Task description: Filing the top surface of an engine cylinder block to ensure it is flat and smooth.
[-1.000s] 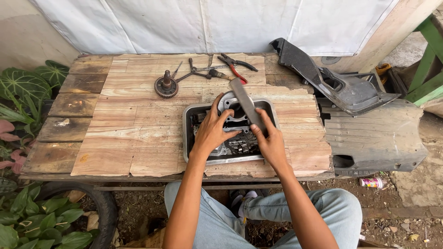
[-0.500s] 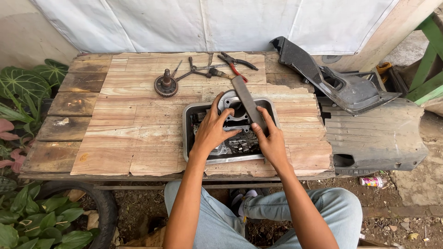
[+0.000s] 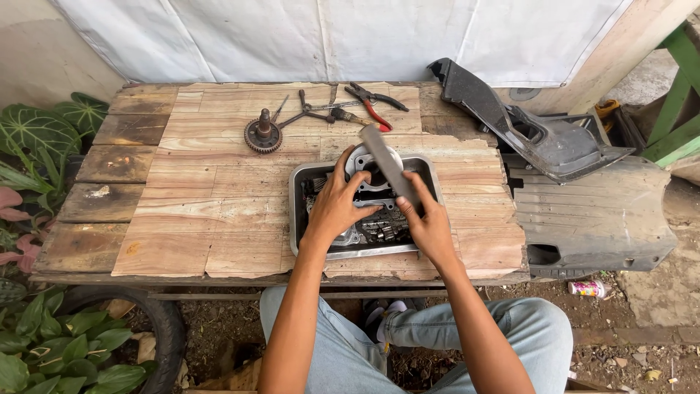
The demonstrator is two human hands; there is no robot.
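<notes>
Grey flat bar (image 3: 388, 166) gripped in my right hand (image 3: 430, 228) points to eleven o'clock over the engine part (image 3: 368, 195). My left hand (image 3: 337, 206) lies spread on that part, at nine o'clock from the bar.

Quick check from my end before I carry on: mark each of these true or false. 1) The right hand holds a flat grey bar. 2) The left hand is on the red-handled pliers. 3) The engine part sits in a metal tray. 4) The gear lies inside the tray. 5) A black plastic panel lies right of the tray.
1) True: the right hand grips a flat grey bar angled over the tray.
2) False: the left hand rests on the engine part; the red-handled pliers lie untouched at the far edge.
3) True: it sits in the metal tray.
4) False: the gear lies on the wooden table, outside the tray.
5) True: the black plastic panel lies there.
</notes>
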